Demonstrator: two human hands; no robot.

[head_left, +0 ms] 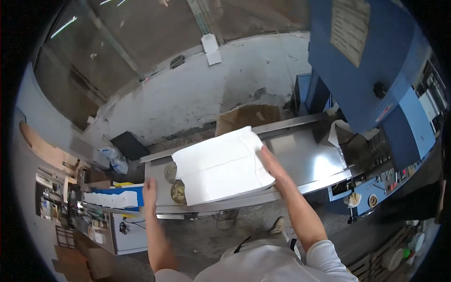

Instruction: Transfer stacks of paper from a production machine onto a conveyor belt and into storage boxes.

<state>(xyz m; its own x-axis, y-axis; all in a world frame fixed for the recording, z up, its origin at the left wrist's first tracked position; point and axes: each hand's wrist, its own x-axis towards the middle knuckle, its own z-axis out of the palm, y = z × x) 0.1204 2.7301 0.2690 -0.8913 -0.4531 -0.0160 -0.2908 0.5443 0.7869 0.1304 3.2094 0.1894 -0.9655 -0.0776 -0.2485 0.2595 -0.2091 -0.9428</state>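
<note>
A stack of flat white cardboard blanks (218,164) with cut, notched edges lies tilted on a long metal table (296,150). My right hand (273,168) rests along the stack's right edge, fingers stretched out against it. Apart from the stack, my left hand (149,191) is by the table's left end, its fingers straight and holding nothing I can see. Between that hand and the stack, two round, shiny pieces (178,192) sit on the metal; their kind is unclear.
On the right stands a large blue machine (366,70) with a control panel (392,181). White folded pieces lie on a blue surface (140,195) at left. A brown cardboard sheet (249,117) leans behind the table, against the white wall (188,98).
</note>
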